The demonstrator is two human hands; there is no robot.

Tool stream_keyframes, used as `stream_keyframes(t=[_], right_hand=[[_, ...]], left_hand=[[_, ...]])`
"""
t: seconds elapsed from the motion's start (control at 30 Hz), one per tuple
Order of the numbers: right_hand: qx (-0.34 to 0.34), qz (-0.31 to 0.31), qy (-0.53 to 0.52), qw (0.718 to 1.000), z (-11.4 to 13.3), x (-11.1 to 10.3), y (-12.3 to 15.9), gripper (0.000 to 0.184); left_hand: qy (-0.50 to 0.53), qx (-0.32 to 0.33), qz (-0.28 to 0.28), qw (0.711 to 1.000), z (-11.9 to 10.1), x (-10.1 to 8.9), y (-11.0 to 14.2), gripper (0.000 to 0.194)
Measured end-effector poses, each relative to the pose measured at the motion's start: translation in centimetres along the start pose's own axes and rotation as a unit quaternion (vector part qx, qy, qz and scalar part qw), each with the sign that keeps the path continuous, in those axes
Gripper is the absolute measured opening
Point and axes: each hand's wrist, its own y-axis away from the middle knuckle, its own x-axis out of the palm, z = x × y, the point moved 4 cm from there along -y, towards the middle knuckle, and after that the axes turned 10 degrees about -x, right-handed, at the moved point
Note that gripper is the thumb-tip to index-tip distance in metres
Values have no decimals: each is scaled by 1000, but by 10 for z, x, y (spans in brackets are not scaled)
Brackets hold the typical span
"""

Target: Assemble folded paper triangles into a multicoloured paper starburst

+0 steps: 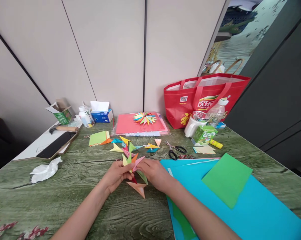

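Note:
Both hands meet over the middle of the table around pointed, folded paper pieces. Between the thumb and fingers of my left hand (119, 174) are yellow-green and orange folded paper pieces (128, 159). A pink folded paper piece (138, 162) is pinched in my right hand (154, 171), close beside the left fingertips. Just below the hands lies a peach folded paper piece (138, 188), with green and dark red pieces partly hidden under the fingers. More folded pieces in yellow, blue and orange, such as a yellow one (117, 147), are scattered behind the hands.
Black-handled scissors (174, 151) lie right of the folded pieces. Large blue paper (253, 203) with a green sheet (228, 180) covers the right side. Behind stand a red bag (178, 108), a white mug (192, 127) and a tissue box (101, 115). A phone (56, 145) rests left.

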Motion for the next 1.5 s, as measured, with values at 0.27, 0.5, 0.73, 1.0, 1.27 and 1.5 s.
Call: stream_keyframes(t=[0.27, 0.5, 0.73, 1.0, 1.27, 1.5], right_hand=[[55, 4, -10, 998, 0, 4, -1, 12], [33, -13, -40, 999, -2, -2, -2, 15], [19, 27, 42, 999, 2, 2, -2, 13], [47, -28, 19, 998, 4, 8, 0, 12], [315, -200, -239, 896, -7, 3, 1, 8], [397, -196, -415, 795, -10, 9, 0, 7]], left_hand=[[0, 0, -3, 1000, 0, 0, 1, 23], [12, 3, -3, 1000, -1, -1, -1, 22], [-7, -1, -10, 1000, 1, 1, 0, 23], [-11, 14, -20, 1000, -4, 4, 4, 23], [-1, 40, -9, 999, -6, 3, 4, 20], [29, 74, -6, 997, -6, 6, 6, 21]])
